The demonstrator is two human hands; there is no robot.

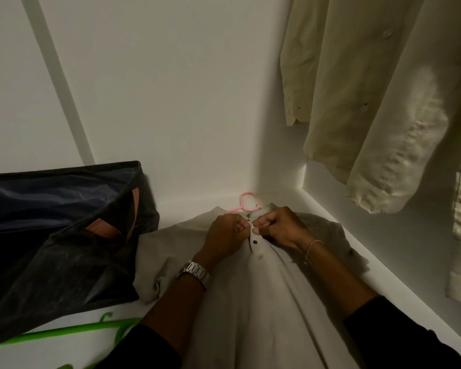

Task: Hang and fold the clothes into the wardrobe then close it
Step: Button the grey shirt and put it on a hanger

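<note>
A beige button-up shirt (240, 296) lies spread on the white wardrobe floor (171, 217), its collar toward the back wall. A pink hanger (246, 202) sits inside the collar, only its hook showing. My left hand (225, 239) pinches the left side of the button placket near the top. My right hand (277, 226) pinches the opposite edge, fingertips meeting at a dark button. Both hands are close together just below the collar.
A dark fabric storage box (53, 235) with brown handles stands at the left. Green hangers (72, 331) lie on the floor in front of it. A pale cream shirt (383, 102) hangs at the upper right, above the wardrobe's right wall.
</note>
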